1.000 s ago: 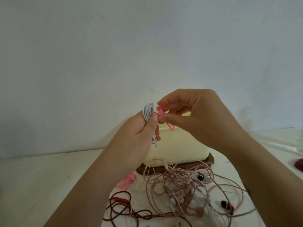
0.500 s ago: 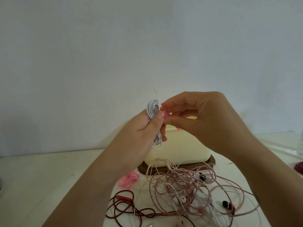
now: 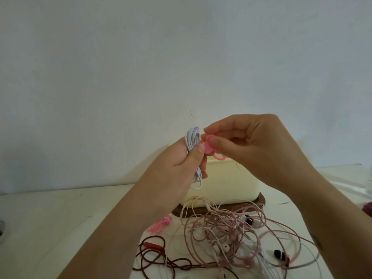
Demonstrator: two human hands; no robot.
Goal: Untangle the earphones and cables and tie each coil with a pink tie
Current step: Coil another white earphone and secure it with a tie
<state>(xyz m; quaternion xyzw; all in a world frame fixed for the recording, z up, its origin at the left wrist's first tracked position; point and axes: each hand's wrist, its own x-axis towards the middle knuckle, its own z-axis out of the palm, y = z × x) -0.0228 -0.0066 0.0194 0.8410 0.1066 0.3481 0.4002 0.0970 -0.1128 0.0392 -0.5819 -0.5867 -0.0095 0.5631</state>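
My left hand (image 3: 177,164) grips a coiled white cable (image 3: 192,137), held upright above the table, its loops sticking out above and below the fist. My right hand (image 3: 251,146) pinches a pink tie (image 3: 209,147) right beside the coil, and the tie's small loop hangs under my fingers. My left thumb presses against the tie's flat end. Below on the table lies a tangle of pink earphone cables (image 3: 231,234) with white earbuds, plus a dark red cable (image 3: 159,256) at the lower left. Spare pink ties (image 3: 160,226) lie by my left forearm.
A cream box (image 3: 231,184) on a dark wooden base (image 3: 259,202) stands behind the tangle, against a plain white wall. Black earbuds (image 3: 279,254) lie at the right of the pile. A dark red object (image 3: 367,208) shows at the right edge.
Both hands stay together at the coil. The pink tie has turned so that its flat end and small loop now show between my thumbs. The view has tilted slightly.
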